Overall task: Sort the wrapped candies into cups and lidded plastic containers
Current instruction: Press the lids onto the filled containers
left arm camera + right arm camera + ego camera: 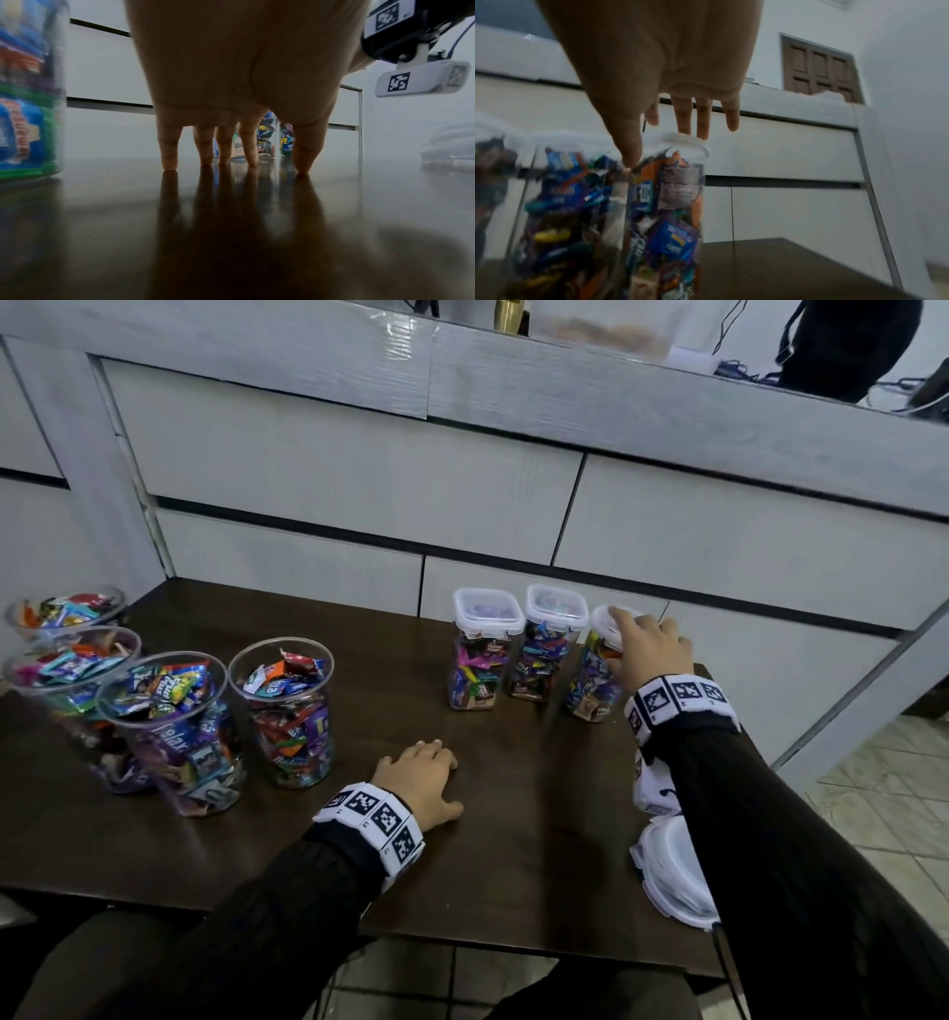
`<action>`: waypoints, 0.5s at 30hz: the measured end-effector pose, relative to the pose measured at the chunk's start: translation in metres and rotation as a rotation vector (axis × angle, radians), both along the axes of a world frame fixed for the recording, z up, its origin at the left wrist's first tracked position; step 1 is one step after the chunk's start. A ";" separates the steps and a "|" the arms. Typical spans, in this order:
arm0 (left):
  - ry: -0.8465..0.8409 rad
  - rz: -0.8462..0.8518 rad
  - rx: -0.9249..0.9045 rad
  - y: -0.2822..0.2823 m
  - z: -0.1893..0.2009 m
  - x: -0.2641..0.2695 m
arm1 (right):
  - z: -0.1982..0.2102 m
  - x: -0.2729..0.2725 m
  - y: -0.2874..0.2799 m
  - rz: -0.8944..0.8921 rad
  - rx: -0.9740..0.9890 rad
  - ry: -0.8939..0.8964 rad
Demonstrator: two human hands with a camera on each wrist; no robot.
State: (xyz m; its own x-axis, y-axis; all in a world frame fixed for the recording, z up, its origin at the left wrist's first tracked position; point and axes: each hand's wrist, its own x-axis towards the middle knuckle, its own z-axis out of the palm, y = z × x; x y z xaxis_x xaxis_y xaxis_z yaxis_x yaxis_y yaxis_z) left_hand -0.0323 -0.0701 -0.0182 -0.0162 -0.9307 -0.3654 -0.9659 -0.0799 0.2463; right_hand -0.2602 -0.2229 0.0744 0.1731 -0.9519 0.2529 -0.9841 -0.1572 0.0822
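Note:
Three lidded plastic containers full of wrapped candies stand at the table's back right. My right hand lies over the rightmost container. In the right wrist view its straight fingers touch the far rim of the white lid, and the thumb tip meets the container's wall just under the lid. The other two containers have their lids on. Several clear cups of candies stand at the left. My left hand rests empty on the table, its fingertips down.
The dark table has bare room between the cups and the containers. A stack of spare white lids overhangs the right edge. White drawer fronts rise right behind the table. The nearest cup stands close to my left hand's left.

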 end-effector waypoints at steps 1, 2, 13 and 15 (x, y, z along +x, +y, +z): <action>0.000 -0.007 -0.013 0.001 0.001 0.001 | 0.002 -0.003 0.004 -0.015 0.012 -0.070; -0.003 -0.019 -0.042 0.003 0.003 0.001 | 0.003 -0.006 0.010 -0.023 0.014 -0.152; -0.029 0.039 -1.009 0.044 0.079 0.034 | -0.036 -0.070 0.115 -0.106 0.498 -0.067; -0.129 0.122 -1.105 0.044 0.100 0.049 | -0.049 -0.077 0.132 -0.156 0.584 -0.023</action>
